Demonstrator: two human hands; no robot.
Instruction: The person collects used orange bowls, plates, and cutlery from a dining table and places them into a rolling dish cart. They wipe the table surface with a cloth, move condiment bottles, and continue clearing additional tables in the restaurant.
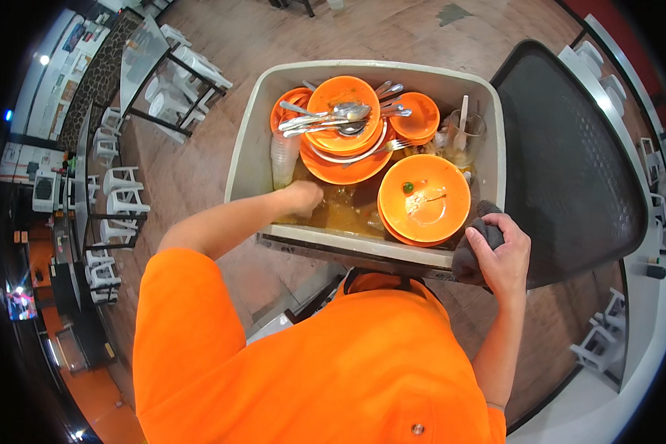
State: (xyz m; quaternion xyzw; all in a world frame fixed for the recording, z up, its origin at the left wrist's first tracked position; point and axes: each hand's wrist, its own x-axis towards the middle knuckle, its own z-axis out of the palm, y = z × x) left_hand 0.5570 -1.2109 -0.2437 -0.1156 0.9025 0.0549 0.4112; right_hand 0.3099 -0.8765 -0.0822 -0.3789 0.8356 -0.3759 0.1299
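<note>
Before me is a grey plastic bus tub (377, 65) holding used dishes and murky brownish liquid. My left hand (301, 198) is down inside the tub at the left front, beside a stack of clear plastic cups (284, 158); its fingers are partly hidden. My right hand (505, 250) grips a dark grey cloth (469, 258) against the tub's front right corner. Close by it, an orange plate (424, 197) bearing food scraps tops another plate. Behind stand stacked orange bowls (341, 91) with metal spoons and forks (338, 116) on top. Smaller orange bowls (416, 115) sit to their right.
At the tub's right side is a large black tray (566, 166). A clear cup (466, 136) with a white plastic spoon stands in the back right corner. Tables (141, 61) and white plastic stools (126, 202) line the left. A white counter (644, 311) curves along the right.
</note>
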